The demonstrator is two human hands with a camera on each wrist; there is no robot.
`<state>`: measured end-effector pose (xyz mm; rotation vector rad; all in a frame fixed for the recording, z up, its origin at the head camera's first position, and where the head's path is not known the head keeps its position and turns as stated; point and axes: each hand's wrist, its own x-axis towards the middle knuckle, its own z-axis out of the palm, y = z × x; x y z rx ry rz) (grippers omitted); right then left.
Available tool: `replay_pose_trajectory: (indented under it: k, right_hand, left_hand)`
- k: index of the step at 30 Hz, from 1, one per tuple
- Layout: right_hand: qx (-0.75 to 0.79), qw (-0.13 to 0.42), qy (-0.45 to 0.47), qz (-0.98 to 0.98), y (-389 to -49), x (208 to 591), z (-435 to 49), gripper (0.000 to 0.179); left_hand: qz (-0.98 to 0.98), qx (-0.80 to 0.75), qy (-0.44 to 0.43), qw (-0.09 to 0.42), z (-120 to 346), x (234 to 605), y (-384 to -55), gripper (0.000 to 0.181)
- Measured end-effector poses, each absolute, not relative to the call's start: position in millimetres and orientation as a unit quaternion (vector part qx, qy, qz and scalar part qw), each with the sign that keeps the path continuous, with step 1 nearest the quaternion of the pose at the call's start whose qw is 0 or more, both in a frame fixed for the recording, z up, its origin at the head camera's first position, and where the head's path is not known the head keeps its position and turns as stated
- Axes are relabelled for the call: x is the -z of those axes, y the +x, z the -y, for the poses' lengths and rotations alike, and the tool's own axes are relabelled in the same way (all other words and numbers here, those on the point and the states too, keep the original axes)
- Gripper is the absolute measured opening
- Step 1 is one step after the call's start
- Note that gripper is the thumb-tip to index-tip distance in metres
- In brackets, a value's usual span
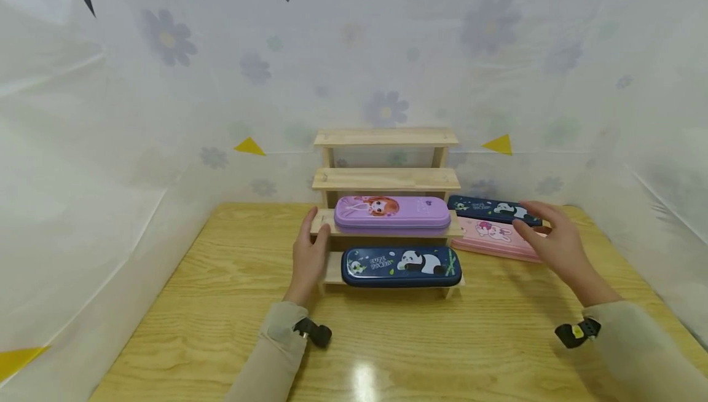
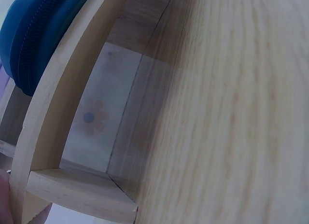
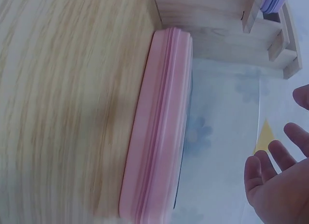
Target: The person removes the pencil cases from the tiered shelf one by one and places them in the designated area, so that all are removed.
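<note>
A stepped wooden rack (image 1: 385,177) stands on the table. On its lowest step lies a dark blue panda pencil case (image 1: 401,267); one step up is a purple pencil case (image 1: 393,214) with a cartoon girl. My left hand (image 1: 310,260) is at the rack's left end, its fingers fairly straight against the second step; the left wrist view shows little of it. My right hand (image 1: 558,248) hovers with parted fingers over the right ends of a pink rabbit pencil case (image 1: 492,236) and another dark blue panda pencil case (image 1: 478,206) behind it. Nothing is in its grasp.
The wooden table (image 1: 232,328) spreads out around the rack. The rack's upper two steps (image 1: 387,178) rise behind the purple case. A pale flower-patterned sheet (image 1: 354,51) hangs at the back and both sides, with dark and yellow triangles on it.
</note>
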<state>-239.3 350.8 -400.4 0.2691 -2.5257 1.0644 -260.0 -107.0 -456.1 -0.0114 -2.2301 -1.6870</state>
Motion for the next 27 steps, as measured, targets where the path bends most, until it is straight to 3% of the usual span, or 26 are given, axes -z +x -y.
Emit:
replay_pose_trajectory:
  k: [16,27]
  right_hand:
    - [-0.411,0.232,0.161,0.867,-243,397,-321,0.050]
    - [-0.444,0.219,0.184,0.849,-243,383,-289,0.050]
  left_hand:
    - [0.783,0.599,0.007,0.167,105,457,-261,0.056]
    - [0.785,0.597,0.009,0.167,106,455,-260,0.055]
